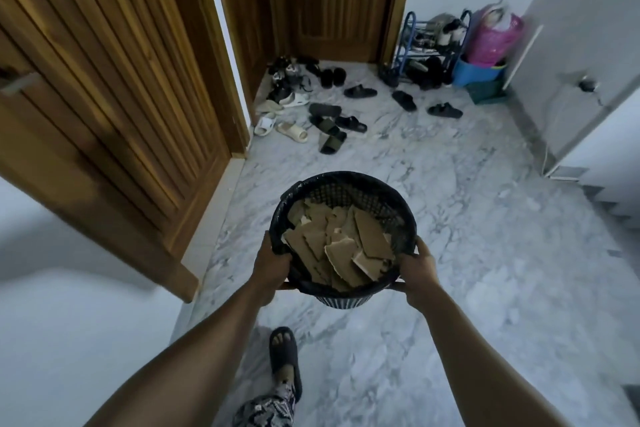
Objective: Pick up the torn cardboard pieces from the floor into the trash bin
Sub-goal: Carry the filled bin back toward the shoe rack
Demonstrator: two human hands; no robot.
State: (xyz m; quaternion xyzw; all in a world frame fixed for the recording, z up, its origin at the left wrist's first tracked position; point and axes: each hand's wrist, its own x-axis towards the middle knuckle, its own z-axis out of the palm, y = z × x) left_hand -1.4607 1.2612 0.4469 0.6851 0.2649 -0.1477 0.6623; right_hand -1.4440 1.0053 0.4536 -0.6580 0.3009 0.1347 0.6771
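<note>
**Mia:** What is the person holding?

**Tom:** The person is holding a black trash bin point(343, 236) up off the floor. The left hand point(272, 262) is gripping the rim on the left side. The right hand point(417, 269) is gripping the rim on the right side. Both hands are closed around the edge.

**Mia:** Where are the torn cardboard pieces point(341, 248)?

**Tom:** They are lying inside the bin, piled on top of each other. They are brown and have ragged edges. The bin has little holes in its wall, and a dark bag is lining it.

**Mia:** What is under the bin?

**Tom:** The marble floor point(467, 253), white with grey swirls. I am not seeing any cardboard on the part of it that shows. One foot point(284, 357) in a dark slipper is stepping on it, near the bottom.

**Mia:** What is farther away?

**Tom:** Lots of sandals point(329, 118) are lying about near a wooden door point(332, 0). A shoe rack point(429, 45) is standing to the right of the door. A pink bag point(495, 35) is sitting on a blue tub point(476, 73) just beside the rack. Another big wooden door point(104, 80) is standing open on the left.
</note>
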